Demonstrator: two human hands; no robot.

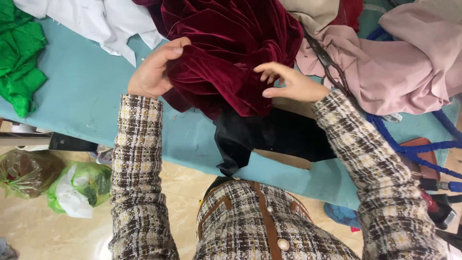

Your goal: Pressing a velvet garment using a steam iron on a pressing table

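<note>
A teal-covered worktable (82, 91) fills the upper frame, seen from above. At centre top lies a dark red velvet cloth (226, 53). The left hand (154, 72) pinches its left edge; the right hand (288, 83) rests on its right side, fingers loosely curled and not clenched. Black fabric (274, 137) lies below it. Green cloth (19, 58) sits upper left, pink cloth (409, 67) upper right. Plastic bags (72, 185) rest on a beige tiled floor (178, 202), lower left.

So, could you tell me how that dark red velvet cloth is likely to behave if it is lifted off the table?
The dark red velvet cloth would probably sag limply: it already bunches in soft folds where the left hand grips it. Its pile looks plush, so it likely clings rather than slips. It seems fairly heavy for fabric, draping thickly over the blue table.
</note>
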